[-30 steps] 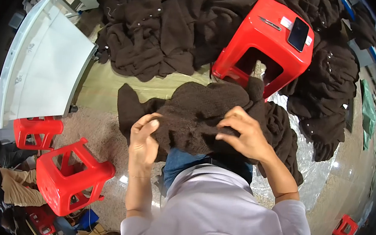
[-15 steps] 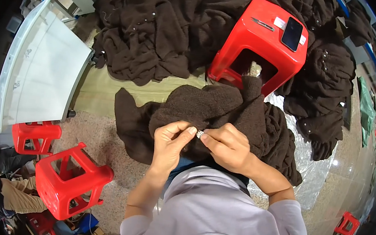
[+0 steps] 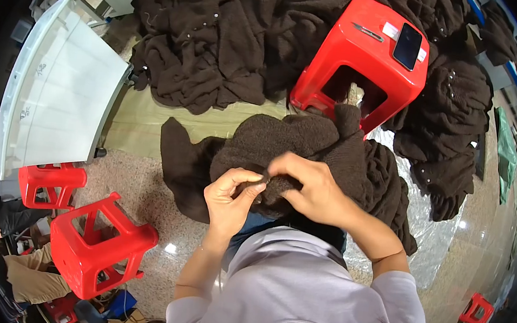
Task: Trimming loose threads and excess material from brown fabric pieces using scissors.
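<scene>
Left hand [image 3: 229, 197] and right hand [image 3: 311, 189] meet, fingertips pinched shut on a dark brown knitted garment [image 3: 329, 150]. It lies across the lap, just below a red plastic stool [image 3: 363, 62].

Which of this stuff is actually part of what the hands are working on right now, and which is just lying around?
In hand:
brown garment, pinched by left hand and right hand

Lying about:
garment pile
red stool with phone on top
two red stools
white board
plastic sheet
</scene>
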### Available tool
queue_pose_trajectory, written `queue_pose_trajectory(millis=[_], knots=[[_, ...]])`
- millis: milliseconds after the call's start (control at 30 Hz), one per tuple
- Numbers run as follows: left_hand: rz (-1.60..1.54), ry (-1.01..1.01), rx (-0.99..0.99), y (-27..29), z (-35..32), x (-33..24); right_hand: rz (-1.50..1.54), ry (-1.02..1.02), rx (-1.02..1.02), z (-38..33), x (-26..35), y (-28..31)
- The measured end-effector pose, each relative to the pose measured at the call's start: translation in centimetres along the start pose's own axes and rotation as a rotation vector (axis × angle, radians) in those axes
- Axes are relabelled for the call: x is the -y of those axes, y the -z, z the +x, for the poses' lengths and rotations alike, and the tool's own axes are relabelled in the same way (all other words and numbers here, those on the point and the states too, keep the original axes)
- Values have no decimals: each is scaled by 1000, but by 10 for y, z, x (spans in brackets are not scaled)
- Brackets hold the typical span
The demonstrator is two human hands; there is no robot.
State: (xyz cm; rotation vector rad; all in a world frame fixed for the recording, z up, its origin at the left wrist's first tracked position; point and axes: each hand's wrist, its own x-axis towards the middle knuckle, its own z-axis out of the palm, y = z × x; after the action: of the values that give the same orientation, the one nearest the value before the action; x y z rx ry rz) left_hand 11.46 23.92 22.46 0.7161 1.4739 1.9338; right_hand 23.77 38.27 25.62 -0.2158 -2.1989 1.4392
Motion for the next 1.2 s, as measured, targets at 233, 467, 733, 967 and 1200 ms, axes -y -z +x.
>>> queue_pose_trajectory(millis=[233, 467, 733, 967, 1200], knots=[[204, -21, 180, 11, 1, -7, -113, 51, 290, 6, -4, 8], [225, -296, -196, -20, -13, 12, -357, 269, -373, -4, -15, -44], [557, -203, 444, 28, 20, 17, -408, 180, -215, -15, -39, -32], [571, 522, 389, 127, -28, 107, -834, -889, 453, -55, -57, 47], [203, 627, 347, 110, 26, 27, 14, -559, 392, -70, -72, 71]])
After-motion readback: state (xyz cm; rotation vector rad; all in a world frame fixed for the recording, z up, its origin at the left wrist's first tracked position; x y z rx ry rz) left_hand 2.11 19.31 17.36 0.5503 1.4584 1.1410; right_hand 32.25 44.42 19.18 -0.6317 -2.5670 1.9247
